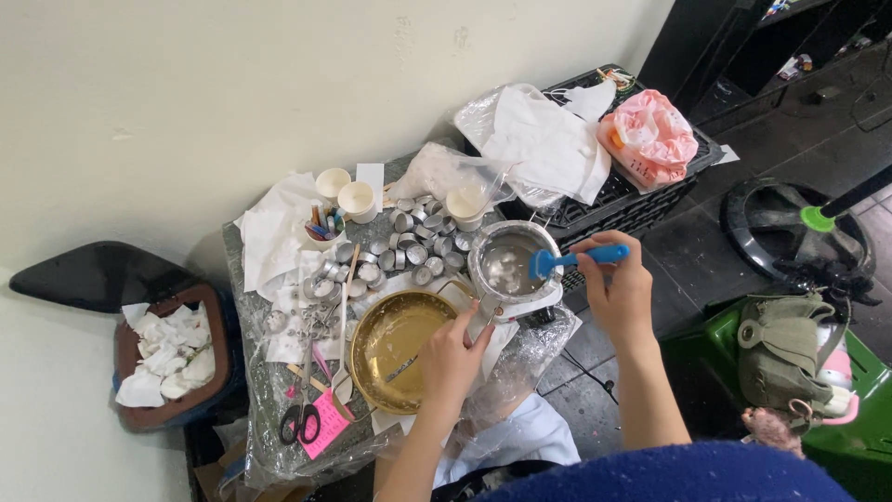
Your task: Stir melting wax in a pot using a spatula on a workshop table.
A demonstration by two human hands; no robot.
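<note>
My right hand [618,288] grips a blue silicone spatula [571,259] whose blade dips into a small metal pot [509,261] holding white lumps in melted liquid. My left hand [453,358] rests over the right rim of a shallow gold bowl [395,349] and pinches the pot's handle or a small metal piece beside it; which one I cannot tell. The pot stands on a white base at the table's right edge. Several empty small metal tealight cups [409,249] lie scattered behind the bowl.
Paper cups [346,193], one holding coloured sticks, stand at the back. Black-handled scissors [299,420] and a pink paper lie at the front left. A bin of crumpled white paper [167,358] stands left of the table. A black crate with plastic bags [632,200] sits to the right.
</note>
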